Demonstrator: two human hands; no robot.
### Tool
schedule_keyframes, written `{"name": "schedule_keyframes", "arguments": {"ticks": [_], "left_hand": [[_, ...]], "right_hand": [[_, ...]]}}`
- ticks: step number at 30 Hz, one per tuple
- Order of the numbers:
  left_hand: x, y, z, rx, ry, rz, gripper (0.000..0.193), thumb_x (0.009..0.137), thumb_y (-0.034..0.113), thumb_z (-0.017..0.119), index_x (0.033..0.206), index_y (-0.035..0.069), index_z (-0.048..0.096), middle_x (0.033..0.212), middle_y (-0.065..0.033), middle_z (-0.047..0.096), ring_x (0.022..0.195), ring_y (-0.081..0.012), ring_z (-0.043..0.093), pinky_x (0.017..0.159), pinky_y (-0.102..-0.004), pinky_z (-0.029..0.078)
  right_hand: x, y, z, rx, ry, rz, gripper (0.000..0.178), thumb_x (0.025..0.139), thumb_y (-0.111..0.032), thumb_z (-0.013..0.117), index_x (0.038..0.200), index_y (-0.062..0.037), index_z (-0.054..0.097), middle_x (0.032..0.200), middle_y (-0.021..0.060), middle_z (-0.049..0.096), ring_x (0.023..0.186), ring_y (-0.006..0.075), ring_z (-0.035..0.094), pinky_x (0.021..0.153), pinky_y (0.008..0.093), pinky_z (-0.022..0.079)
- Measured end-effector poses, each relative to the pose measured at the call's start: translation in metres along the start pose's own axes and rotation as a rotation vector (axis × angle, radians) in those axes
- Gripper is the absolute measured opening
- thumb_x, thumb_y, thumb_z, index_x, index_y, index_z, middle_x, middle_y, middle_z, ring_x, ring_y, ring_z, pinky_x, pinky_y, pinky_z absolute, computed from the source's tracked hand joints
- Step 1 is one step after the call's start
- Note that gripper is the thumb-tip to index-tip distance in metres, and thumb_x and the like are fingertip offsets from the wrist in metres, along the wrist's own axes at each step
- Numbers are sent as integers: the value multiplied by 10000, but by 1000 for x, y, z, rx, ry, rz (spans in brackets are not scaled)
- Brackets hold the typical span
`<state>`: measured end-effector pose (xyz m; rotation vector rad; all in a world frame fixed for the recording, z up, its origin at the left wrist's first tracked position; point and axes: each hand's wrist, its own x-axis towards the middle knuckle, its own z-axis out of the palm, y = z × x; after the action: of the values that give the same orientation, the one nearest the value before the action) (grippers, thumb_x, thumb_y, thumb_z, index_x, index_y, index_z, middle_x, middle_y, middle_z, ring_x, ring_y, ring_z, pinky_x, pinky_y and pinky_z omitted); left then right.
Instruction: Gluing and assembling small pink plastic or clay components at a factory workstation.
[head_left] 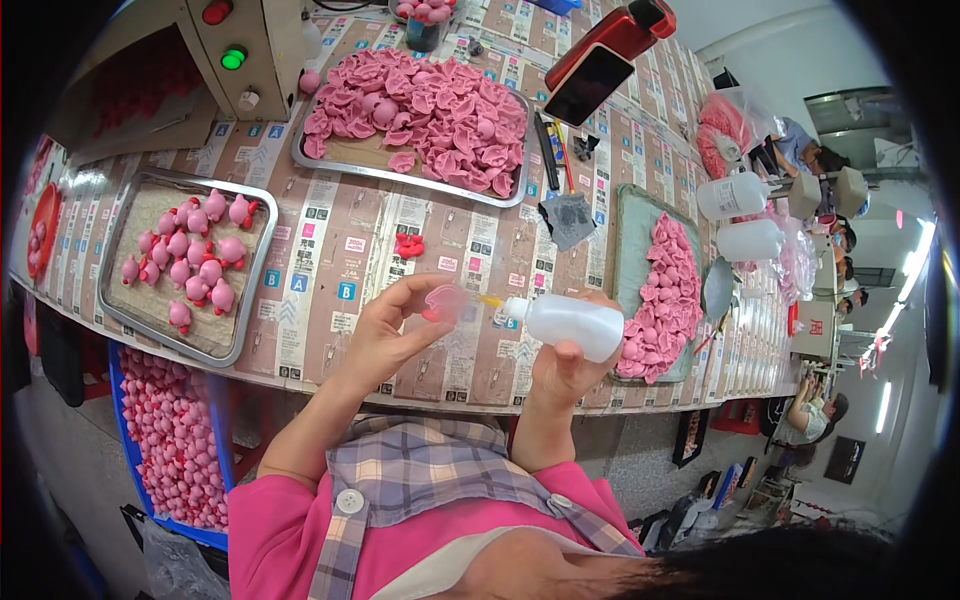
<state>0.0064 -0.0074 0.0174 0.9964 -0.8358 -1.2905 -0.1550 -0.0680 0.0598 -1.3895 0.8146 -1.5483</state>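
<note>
My left hand (385, 325) pinches a small pink shell-like piece (437, 298) with a red part at its lower edge. My right hand (565, 372) is wrapped round a white squeeze bottle (575, 325), tipped sideways. The bottle's yellowish nozzle tip (490, 300) points at the pink piece, very close to it; whether they touch I cannot tell. Just beyond my left hand, a small red piece (408, 246) lies on the printed table cover. Farther back, a metal tray (405, 178) holds a heap of pink shells (455, 115).
On the left, a tray (245, 325) carries pink figures with red feet (185, 250). A greenish tray (627, 205) of pink pieces stands at right. A lit machine (235, 100), a phone (590, 85) and white bottles (735, 195) surround these. Below the table edge, a blue crate (190, 532) is full of figures.
</note>
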Motion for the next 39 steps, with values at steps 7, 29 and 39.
{"name": "schedule_keyframes", "arguments": {"ticks": [7,29,39], "left_hand": [[0,1,1,-15,-14,2,418,700,-3,603,1088,14,447,1008,-59,512,949,-131,486,843,-259,380],[0,2,2,-28,-38,-22,421,696,1,611,1086,21,452,1019,-58,511,950,-128,479,831,-256,378],[0,1,1,-12,-41,-19,422,692,-4,609,1083,17,451,1023,-64,512,954,-135,484,835,-260,379]], "right_hand": [[-1,-2,7,-157,-111,-308,517,574,-393,736,840,-17,501,683,48,505,562,145,462,491,257,337],[-1,-2,17,-283,-225,-374,443,590,-355,731,825,-44,520,630,60,523,490,178,477,422,268,341],[-2,1,17,-303,-213,-380,452,591,-360,729,822,-35,516,646,66,527,495,182,475,441,276,350]]}}
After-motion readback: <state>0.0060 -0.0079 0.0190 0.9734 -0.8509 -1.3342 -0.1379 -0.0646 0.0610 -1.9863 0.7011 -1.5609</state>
